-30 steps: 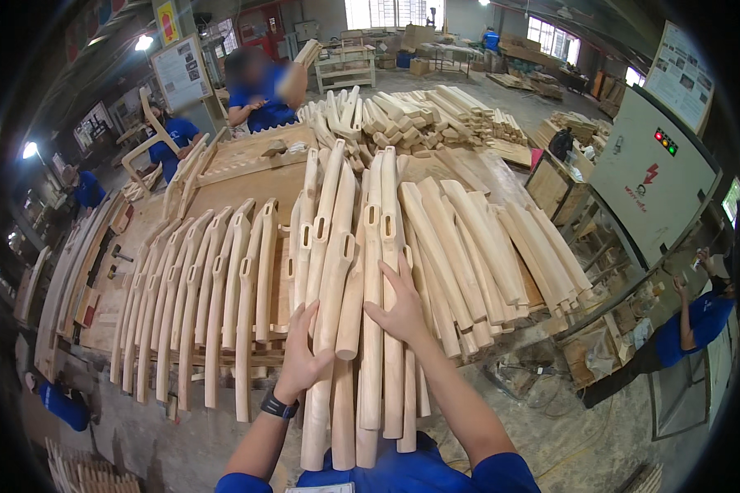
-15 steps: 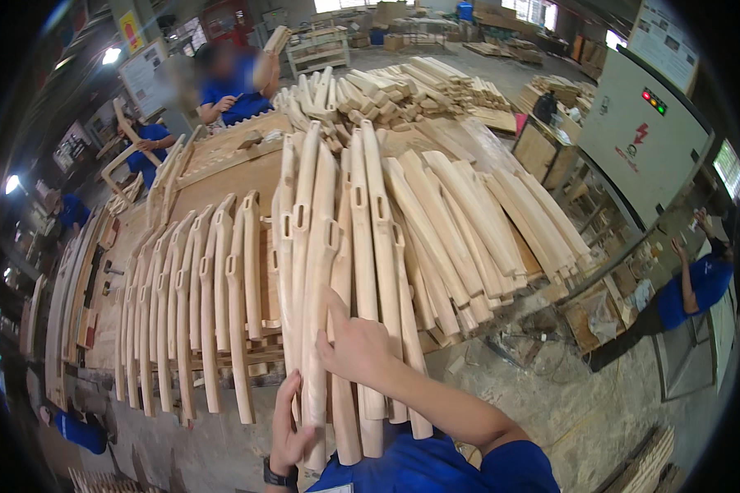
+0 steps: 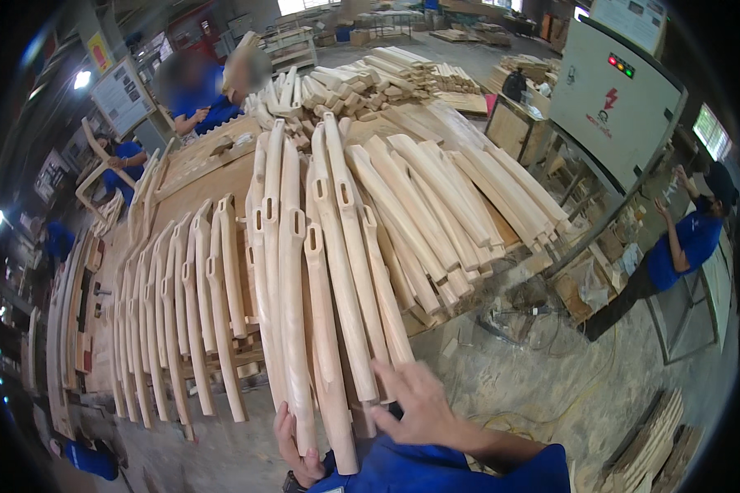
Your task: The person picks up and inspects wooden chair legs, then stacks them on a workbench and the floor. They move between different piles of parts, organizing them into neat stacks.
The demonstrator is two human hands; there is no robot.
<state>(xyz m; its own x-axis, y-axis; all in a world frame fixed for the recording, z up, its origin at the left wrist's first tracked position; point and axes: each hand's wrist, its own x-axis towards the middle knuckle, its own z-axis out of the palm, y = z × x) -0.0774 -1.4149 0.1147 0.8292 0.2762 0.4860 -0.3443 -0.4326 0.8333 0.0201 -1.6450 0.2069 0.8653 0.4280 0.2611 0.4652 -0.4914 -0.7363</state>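
A sheaf of pale, curved wooden furniture legs with slots lies in front of me, their lower ends toward my body. My left hand (image 3: pixel 298 450) is closed round the lower end of one slotted wooden leg (image 3: pixel 294 329), thumb on one side and fingers on the other. Beside it, another slotted leg (image 3: pixel 330 386) reaches nearest to me. My right hand (image 3: pixel 418 404), somewhat blurred, is over the lower ends of the legs on the right, with fingers apart and nothing visible in it. Whether its fingertips touch the wood, I cannot tell.
A row of similar legs (image 3: pixel 191 287) hangs over the table edge at left; plain wooden pieces (image 3: pixel 436 197) fan out at right. Wood blocks (image 3: pixel 362 86) are heaped behind. A grey electrical cabinet (image 3: pixel 608 107) and a person in blue (image 3: pixel 686 242) stand at right. Other people work at far left.
My right hand has left the middle of the slotted legs and moved down and right to their near ends, its fingers spreading. My left hand stays at the lower end. The view has shifted slightly.
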